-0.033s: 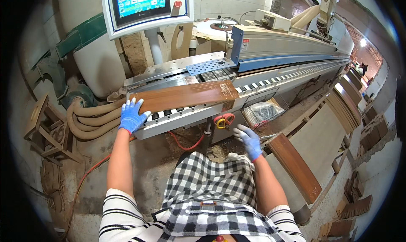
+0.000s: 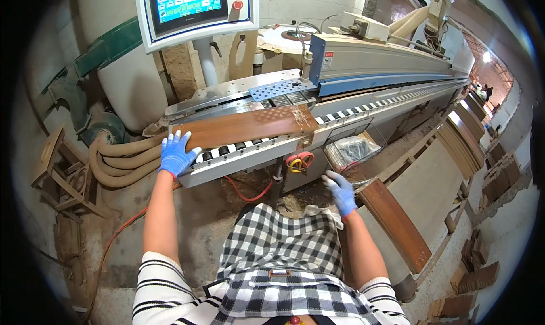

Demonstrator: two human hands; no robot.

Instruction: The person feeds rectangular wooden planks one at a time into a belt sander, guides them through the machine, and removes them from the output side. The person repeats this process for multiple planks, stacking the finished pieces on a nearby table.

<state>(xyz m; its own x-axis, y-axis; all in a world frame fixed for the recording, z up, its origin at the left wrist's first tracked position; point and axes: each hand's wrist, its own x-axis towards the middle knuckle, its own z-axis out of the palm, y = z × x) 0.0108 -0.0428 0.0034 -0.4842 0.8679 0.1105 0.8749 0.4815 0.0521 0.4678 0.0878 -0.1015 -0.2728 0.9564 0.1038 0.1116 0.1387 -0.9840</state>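
A long brown wooden board (image 2: 238,127) lies flat across the black-and-white rollers of a long machine's infeed. On its left end rests my left hand (image 2: 176,154), in a blue glove with pale fingertips, fingers spread and thumb over the near edge. My right hand (image 2: 340,193), gloved the same way, hangs in the air in front of the machine. Its fingers are loosely stretched out, a little blurred, and nothing shows in them. Just right of it, a stack of similar brown boards (image 2: 394,225) lies on a low grey surface.
A control panel (image 2: 190,7) with a lit screen stands at the back left. The machine's roller track (image 2: 386,102) runs off to the far right. A wire basket (image 2: 355,153) hangs below it. Grey hoses (image 2: 125,163) and a wooden stool (image 2: 65,169) are at the left.
My right hand has shifted slightly to the right, toward the stacked boards. My left hand stays on the end of the board on the rollers.
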